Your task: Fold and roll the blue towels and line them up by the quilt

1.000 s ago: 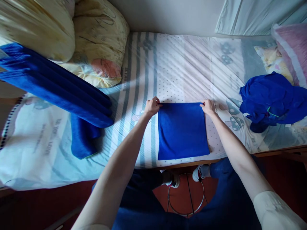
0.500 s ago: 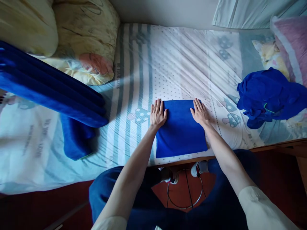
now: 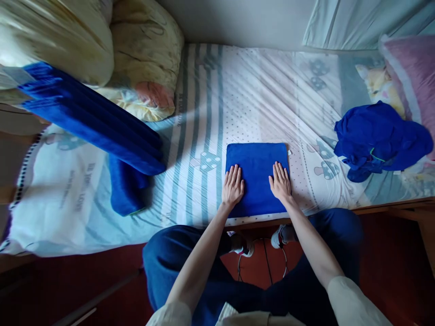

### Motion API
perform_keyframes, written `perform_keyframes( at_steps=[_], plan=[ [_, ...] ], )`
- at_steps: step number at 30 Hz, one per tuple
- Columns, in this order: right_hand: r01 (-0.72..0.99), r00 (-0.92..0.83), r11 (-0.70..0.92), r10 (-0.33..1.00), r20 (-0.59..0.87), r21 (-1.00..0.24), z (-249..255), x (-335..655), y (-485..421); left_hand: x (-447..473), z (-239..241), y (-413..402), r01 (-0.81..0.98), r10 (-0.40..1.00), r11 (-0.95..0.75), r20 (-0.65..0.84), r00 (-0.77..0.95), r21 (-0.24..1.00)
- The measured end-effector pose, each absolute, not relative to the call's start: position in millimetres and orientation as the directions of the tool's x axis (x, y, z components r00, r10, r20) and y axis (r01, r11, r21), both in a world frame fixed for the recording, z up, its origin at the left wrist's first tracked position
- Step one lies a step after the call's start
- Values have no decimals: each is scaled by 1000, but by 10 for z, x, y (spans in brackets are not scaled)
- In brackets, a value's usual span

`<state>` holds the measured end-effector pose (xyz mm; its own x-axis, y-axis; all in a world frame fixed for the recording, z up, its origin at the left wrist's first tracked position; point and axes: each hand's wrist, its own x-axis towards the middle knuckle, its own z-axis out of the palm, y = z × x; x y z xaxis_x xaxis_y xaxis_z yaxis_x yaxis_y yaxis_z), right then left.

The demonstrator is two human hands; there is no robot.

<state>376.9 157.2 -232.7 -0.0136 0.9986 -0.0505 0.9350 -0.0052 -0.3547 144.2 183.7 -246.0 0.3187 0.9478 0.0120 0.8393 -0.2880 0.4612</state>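
Left hand (image 3: 233, 185) and right hand (image 3: 280, 182) lie palm-down on a blue cloth (image 3: 256, 179), grip pretty wide on both, bed (image 3: 261, 99) underneath

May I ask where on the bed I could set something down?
The sheet is bare between the flat cloth and the wall, and more narrowly between cloth and crumpled heap. Back left, with long bundle and yellow bedding, and far right are crowded.

cloth (image 3: 256, 185) on bed (image 3: 258, 95) | stack (image 3: 98, 124) left | heap (image 3: 382, 136) right, before pillow (image 3: 416, 77)
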Motion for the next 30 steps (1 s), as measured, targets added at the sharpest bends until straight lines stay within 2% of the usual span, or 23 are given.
perform_keyframes(
  at_steps=[4, 8, 10, 18, 23, 27, 30],
  plan=[
    [924, 114, -117, 993, -31, -364, -2298, 3364, 1532, 1636, -2436, 1676, 867, 965, -244, 17, 263, 434],
    [920, -30, 5, 998, -58, -393, -2338, 3063, 1246, 1797, -2483, 1307, 867, 960, -263, 31, 277, 423],
    [925, -36, 11, 998, -58, -380, -2342, 3159, 1094, 1729, -2502, 1141, 870, 967, -246, 48, 250, 427],
    [945, 118, -108, 993, 13, -308, -2364, 3816, 761, 1490, -2483, 997, 881, 977, -210, 70, 200, 424],
    [937, 204, -189, 979, 20, -294, -2326, 3669, 1106, 1597, -2466, 1425, 877, 973, -229, 73, 219, 422],
    [948, 123, -110, 992, 24, -298, -2281, 3658, 1831, 1609, -2465, 2161, 861, 963, -256, 34, 269, 438],
    [947, 47, -54, 998, -30, -318, -2330, 3843, 2311, 1573, -2496, 2697, 855, 962, -236, -13, 273, 461]
  ],
)
